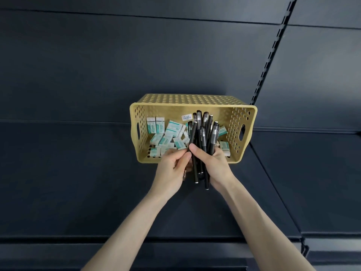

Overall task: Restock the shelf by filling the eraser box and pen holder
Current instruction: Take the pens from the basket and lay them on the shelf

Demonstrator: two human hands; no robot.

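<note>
A yellow perforated basket (242,118) sits on a dark shelf in the middle of the head view. Several white-and-teal boxed erasers (168,135) lie loose on its floor, mostly at the left. My right hand (213,165) grips a bundle of several black pens (203,137) over the basket's near edge, their tips pointing up. My left hand (173,171) pinches one black pen at the left side of that bundle. No eraser box or pen holder is visible.
The dark blue shelf board (78,173) stretches left and right of the basket, with a back panel (136,55) behind. A slotted upright rail (273,55) runs diagonally at the right. A lower shelf edge (58,241) crosses the bottom.
</note>
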